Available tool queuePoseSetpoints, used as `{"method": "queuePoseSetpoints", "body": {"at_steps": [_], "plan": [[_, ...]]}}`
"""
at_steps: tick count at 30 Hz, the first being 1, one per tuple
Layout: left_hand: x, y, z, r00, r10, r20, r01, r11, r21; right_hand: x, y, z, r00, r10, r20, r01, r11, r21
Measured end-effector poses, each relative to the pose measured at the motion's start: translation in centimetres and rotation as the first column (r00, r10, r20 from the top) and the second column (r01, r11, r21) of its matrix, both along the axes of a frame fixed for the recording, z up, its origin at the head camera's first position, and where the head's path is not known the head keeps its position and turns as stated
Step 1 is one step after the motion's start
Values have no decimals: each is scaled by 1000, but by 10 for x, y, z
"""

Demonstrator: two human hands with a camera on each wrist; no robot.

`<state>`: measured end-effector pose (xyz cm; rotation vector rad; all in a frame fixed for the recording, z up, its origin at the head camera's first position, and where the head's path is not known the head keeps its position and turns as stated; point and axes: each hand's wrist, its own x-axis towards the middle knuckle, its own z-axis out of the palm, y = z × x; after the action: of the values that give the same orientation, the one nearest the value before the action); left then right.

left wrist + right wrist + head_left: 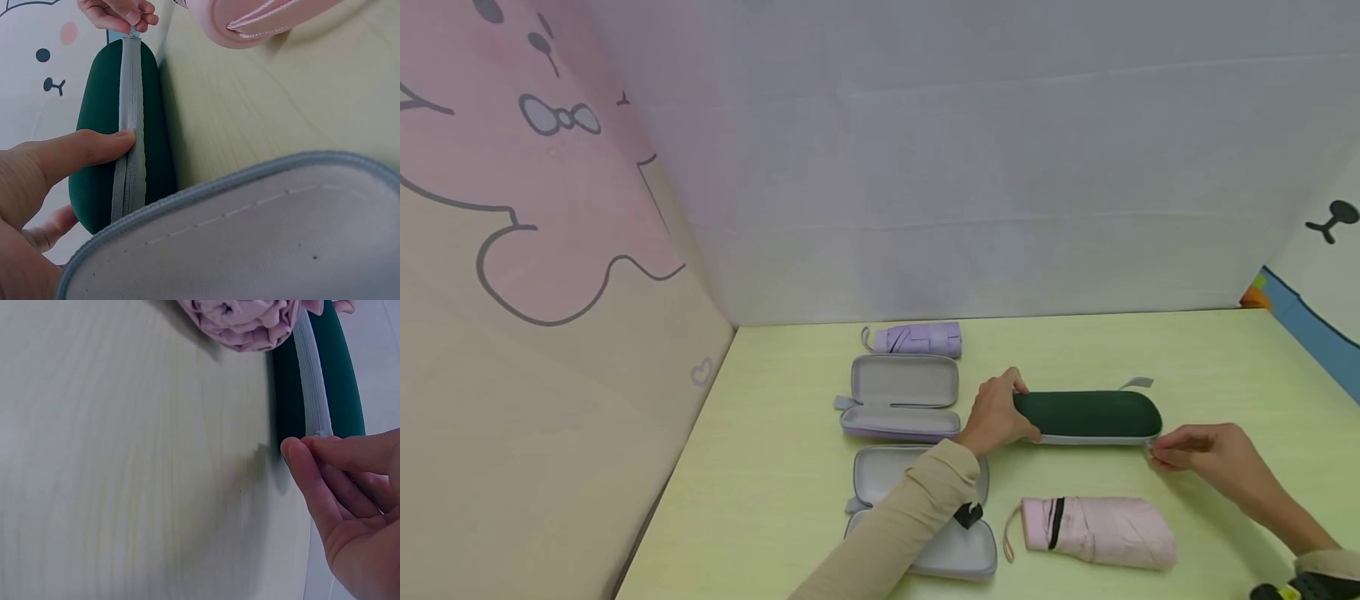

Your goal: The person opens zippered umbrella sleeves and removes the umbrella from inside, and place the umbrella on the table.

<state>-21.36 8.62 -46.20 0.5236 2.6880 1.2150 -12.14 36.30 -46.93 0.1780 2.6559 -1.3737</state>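
Note:
A long dark green zip case [1090, 414] with rounded ends lies closed on the table, a pale zipper [130, 119] running along its side. My left hand [997, 414] grips its left end, the thumb pressed on the zipper band in the left wrist view. At the case's right end my right hand [1213, 461] pinches the small zipper pull [133, 29] between thumb and fingertips; in the right wrist view the fingers mostly cover the pull. A grey fabric loop [1138, 382] sticks out behind the case. In front of it lies a folded pink umbrella [1105, 532].
Left of the green case, a lilac case [904, 381] lies open with its grey lining showing. A second open case [955, 550] sits nearer, partly behind my left forearm. A folded purple umbrella [925, 339] rests at the back, near the white curtain [962, 167].

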Motion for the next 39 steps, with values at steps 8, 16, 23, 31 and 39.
{"method": "queuePoseSetpoints", "body": {"at_steps": [8,16,23,31,39], "plan": [[-2,0,-1,1000,2,2,-2,1000,1,1,-6,1,1000,13,-24,-13,1000,5],[-2,1,-4,1000,2,-1,-2,1000,6,1,-9,0,999,25,-47,-27,999,-35],[-3,0,-4,1000,-5,-9,5,1000,3,1,-11,-3,996,47,-81,-52,997,-52],[-3,0,-6,1000,-6,-26,6,1000,-3,-1,-13,-2,996,48,-68,-51,998,-35],[-2,0,-3,1000,-8,-23,8,1000,-12,-2,-20,-2,998,49,-33,-51,997,-51]]}}
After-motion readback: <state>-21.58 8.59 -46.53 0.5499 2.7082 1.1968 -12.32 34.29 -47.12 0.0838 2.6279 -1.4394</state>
